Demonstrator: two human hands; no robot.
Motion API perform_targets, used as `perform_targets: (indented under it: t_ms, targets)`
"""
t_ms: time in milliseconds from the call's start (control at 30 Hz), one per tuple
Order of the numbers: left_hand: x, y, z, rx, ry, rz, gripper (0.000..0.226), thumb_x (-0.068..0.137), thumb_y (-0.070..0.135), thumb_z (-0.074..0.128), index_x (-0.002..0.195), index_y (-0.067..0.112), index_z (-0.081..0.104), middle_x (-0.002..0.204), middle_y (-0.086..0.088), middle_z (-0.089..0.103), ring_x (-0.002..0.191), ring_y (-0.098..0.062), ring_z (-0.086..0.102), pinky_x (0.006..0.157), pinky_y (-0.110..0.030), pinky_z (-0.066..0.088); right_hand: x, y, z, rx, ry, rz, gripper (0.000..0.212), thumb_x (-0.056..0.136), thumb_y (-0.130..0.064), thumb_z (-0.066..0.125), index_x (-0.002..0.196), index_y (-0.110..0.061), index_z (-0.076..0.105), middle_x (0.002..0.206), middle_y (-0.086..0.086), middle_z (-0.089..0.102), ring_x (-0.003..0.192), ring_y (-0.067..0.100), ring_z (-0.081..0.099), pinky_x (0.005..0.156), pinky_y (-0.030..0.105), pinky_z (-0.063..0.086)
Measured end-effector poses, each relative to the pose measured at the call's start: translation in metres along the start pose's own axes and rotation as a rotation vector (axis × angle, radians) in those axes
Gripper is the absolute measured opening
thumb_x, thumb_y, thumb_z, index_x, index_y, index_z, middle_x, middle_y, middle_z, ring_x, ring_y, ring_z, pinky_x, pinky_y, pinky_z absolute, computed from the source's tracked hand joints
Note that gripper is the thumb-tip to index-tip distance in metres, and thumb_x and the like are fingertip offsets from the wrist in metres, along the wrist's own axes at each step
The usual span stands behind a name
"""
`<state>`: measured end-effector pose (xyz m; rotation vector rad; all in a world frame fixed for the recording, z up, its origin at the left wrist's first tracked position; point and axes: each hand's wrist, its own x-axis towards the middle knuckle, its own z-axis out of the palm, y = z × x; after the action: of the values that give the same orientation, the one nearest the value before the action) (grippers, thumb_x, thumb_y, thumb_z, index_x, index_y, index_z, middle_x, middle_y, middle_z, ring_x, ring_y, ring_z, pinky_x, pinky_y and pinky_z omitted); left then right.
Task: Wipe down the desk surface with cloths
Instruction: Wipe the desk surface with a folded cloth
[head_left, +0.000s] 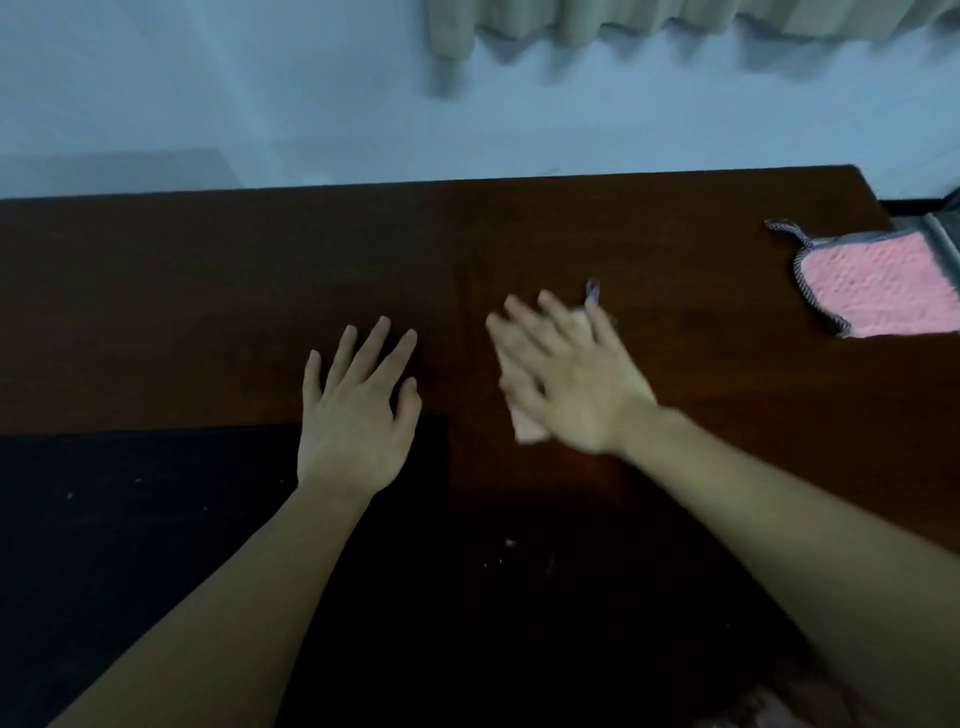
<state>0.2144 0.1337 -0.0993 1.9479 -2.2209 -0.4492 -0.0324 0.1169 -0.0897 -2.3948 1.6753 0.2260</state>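
Observation:
The dark brown wooden desk (208, 291) fills the middle of the view. My right hand (566, 379) lies flat with straight fingers on a folded pink cloth (527, 428), pressing it onto the desk; the hand is blurred and hides most of the cloth, whose grey hanging loop shows past the fingertips. My left hand (358, 410) rests flat on the desk with fingers spread, holding nothing, its heel over a black mat (156, 519). A second pink cloth (883, 283) with a grey edge and loop lies spread out at the desk's right end.
The black mat covers the near left part of the desk. A pale wall and the hem of a beige curtain (571, 26) are behind the far desk edge. A few small crumbs (509, 543) lie on the near middle of the desk.

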Motion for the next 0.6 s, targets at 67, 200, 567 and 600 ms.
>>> perform_targets:
  t_ms: [67,200,567,600]
  targets:
    - [0.0,0.0,0.001,-0.001,0.016,0.004,0.054,0.106,0.044,0.029,0.159,0.038,0.025,0.169,0.012,0.01,0.156,-0.014,-0.003,0.126,-0.046,-0.004,0.03,0.015,-0.008,0.044,0.006,0.085,0.063,0.104,-0.058,0.011,0.16,-0.04,-0.011,0.17,-0.009,-0.011,0.156,0.022,-0.013,0.124,0.056,-0.008]
    - [0.0,-0.001,0.003,0.002,0.012,0.007,0.053,0.106,0.044,0.029,0.159,0.039,0.024,0.169,0.012,0.01,0.156,-0.014,-0.003,0.126,-0.045,-0.005,0.041,0.007,-0.008,0.067,0.021,0.154,0.062,0.105,-0.055,0.009,0.161,-0.036,-0.009,0.171,-0.006,-0.01,0.156,0.025,-0.014,0.123,0.059,-0.009]
    - [0.0,0.001,-0.002,0.034,-0.015,0.008,0.056,0.105,0.045,0.025,0.16,0.038,0.021,0.169,0.009,0.007,0.156,-0.018,-0.004,0.126,-0.049,-0.003,-0.067,-0.042,0.024,0.056,-0.025,-0.069,0.063,0.105,-0.06,0.017,0.161,-0.041,-0.006,0.168,-0.011,-0.01,0.156,0.02,-0.015,0.123,0.053,-0.012]
    - [0.0,0.001,-0.002,0.037,-0.025,0.004,0.056,0.105,0.045,0.025,0.16,0.038,0.019,0.169,0.009,0.006,0.156,-0.018,-0.004,0.126,-0.049,-0.003,-0.058,-0.034,0.02,0.056,-0.027,-0.032,0.063,0.105,-0.06,0.016,0.159,-0.043,-0.011,0.167,-0.014,-0.016,0.154,0.018,-0.02,0.122,0.052,-0.015]
